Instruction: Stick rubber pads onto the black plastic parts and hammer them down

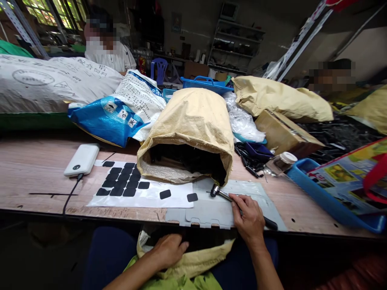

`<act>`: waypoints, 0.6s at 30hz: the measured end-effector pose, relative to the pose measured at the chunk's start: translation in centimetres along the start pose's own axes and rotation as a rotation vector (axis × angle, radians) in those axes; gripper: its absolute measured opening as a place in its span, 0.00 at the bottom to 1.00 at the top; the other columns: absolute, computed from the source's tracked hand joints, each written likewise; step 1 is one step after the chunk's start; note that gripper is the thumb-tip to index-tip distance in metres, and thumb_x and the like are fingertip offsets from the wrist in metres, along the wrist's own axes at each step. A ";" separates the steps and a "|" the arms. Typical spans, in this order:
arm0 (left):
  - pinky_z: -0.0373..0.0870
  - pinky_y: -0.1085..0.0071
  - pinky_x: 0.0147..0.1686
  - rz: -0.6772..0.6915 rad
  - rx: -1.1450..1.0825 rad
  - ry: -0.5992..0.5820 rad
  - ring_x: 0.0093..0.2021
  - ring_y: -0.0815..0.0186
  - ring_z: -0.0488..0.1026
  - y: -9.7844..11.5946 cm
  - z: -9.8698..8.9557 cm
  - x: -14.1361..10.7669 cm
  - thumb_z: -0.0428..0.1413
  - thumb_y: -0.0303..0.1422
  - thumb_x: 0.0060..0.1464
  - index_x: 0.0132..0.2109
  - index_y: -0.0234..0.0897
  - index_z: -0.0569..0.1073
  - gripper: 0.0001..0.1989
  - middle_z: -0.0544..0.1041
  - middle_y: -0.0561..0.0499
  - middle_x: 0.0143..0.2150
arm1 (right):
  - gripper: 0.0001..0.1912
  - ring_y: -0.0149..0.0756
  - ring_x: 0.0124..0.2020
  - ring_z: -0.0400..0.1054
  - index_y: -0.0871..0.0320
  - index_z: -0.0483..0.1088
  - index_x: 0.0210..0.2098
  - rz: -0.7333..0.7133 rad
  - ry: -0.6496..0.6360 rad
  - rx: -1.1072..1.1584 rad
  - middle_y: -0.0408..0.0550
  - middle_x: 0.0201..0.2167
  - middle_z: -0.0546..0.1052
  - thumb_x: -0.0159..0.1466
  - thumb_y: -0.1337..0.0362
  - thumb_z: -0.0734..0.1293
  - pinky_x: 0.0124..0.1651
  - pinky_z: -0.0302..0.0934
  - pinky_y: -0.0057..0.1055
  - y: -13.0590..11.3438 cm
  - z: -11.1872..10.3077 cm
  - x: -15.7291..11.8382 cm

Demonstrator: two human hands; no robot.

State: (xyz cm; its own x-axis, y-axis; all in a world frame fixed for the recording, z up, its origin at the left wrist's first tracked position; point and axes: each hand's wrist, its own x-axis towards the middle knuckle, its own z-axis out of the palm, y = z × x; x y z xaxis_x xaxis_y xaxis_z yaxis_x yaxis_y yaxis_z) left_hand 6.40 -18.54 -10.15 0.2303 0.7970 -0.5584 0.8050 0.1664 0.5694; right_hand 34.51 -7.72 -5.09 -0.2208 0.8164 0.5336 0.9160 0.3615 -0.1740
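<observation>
My right hand [249, 217] is closed around a small hammer [270, 224] with a metal head and black grip. The head lies over a grey plastic sheet [266, 201], by the mouth of a large tan woven sack [196, 112]. Dark contents show inside that sack. Down at my lap, my left hand [169, 250] dips into the mouth of a second tan sack [208, 257]; its thumb shows, while the other fingertips are hidden. Left of the hammer, a white sheet [151, 201] bears several black rounded pads [119, 183], two of them set apart.
A white power bank [83, 159] with a cable lies at left. Behind stand a blue-and-white sack [121, 108] and another tan sack [281, 96]. To the right are a clear jar [281, 163], a wooden box [284, 133] and a blue tray [326, 201]. Two people sit across.
</observation>
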 end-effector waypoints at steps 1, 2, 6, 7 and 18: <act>0.70 0.55 0.49 0.001 0.027 0.003 0.51 0.46 0.78 0.2 -0.1 -0.2 0.45 0.46 0.64 0.43 0.35 0.78 0.22 0.81 0.34 0.47 | 0.15 0.40 0.42 0.67 0.49 0.77 0.52 -0.001 0.003 -0.003 0.47 0.42 0.75 0.71 0.61 0.62 0.44 0.60 0.36 0.0 0.0 0.0; 0.70 0.55 0.49 0.003 0.059 0.003 0.51 0.46 0.78 0.4 -0.3 -0.4 0.45 0.46 0.64 0.44 0.35 0.78 0.23 0.81 0.34 0.47 | 0.15 0.40 0.42 0.67 0.49 0.77 0.52 -0.002 0.005 -0.006 0.47 0.42 0.75 0.71 0.61 0.62 0.44 0.60 0.36 0.0 0.0 0.0; 0.71 0.58 0.46 0.115 0.082 0.011 0.48 0.49 0.78 2.0 -1.5 -2.0 0.48 0.43 0.63 0.48 0.37 0.79 0.20 0.82 0.38 0.46 | 0.15 0.40 0.42 0.67 0.49 0.77 0.52 -0.008 0.015 -0.006 0.47 0.42 0.75 0.71 0.61 0.62 0.44 0.60 0.36 0.0 0.0 0.0; 0.70 0.60 0.45 0.171 0.068 0.017 0.48 0.50 0.79 2.5 -2.1 -2.5 0.50 0.42 0.62 0.49 0.39 0.79 0.18 0.82 0.41 0.45 | 0.15 0.40 0.42 0.67 0.49 0.77 0.52 -0.010 0.017 -0.003 0.47 0.42 0.75 0.71 0.61 0.62 0.44 0.60 0.36 0.0 0.0 0.1; 0.70 0.67 0.42 0.198 -0.139 0.744 0.42 0.60 0.76 3.2 -17.5 0.6 0.50 0.42 0.65 0.53 0.38 0.77 0.18 0.80 0.46 0.44 | 0.15 0.40 0.42 0.66 0.48 0.76 0.53 -0.014 0.006 0.011 0.47 0.42 0.75 0.71 0.61 0.62 0.44 0.60 0.37 0.3 0.2 -0.1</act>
State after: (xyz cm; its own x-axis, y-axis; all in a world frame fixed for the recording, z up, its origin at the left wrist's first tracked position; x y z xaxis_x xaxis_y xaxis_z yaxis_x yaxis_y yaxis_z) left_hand -0.40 -7.33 1.89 -0.1038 0.9910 0.0846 0.6996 0.0123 0.7144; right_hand 34.74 -7.59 -5.36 -0.2312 0.8086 0.5410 0.9090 0.3777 -0.1762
